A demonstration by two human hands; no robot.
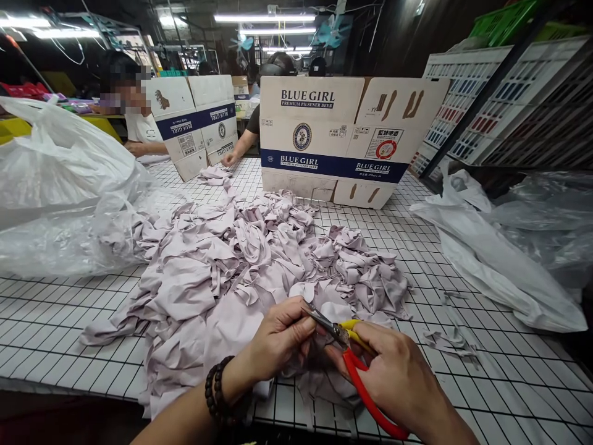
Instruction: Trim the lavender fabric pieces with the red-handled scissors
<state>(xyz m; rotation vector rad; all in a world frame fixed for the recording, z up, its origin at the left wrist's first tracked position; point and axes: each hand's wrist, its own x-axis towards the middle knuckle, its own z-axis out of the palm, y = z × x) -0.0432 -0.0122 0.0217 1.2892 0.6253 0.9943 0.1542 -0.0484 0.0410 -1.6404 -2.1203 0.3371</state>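
A large heap of pale lilac fabric pieces (185, 278) lies across the white table with a black grid. At its near edge my left hand (280, 337), a dark bead bracelet on the wrist, is closed with fingertips pinched on a bit of the fabric. My right hand (386, 364) is wrapped round scissors (365, 389) with one red and one yellow handle. The blades point up and left, and their tips reach my left fingertips. More lilac fabric hangs below both hands, partly hidden by them.
Cardboard boxes (324, 136) stand upright behind the heap. Plastic bags (60, 167) lie at the left, and a white bag (500, 253) at the right. Fabric scraps (451, 340) are on the gridded table (430, 383). Beyond are a person (139, 127) and another person's arm (245, 142). Crates (491, 93) are stacked back right.
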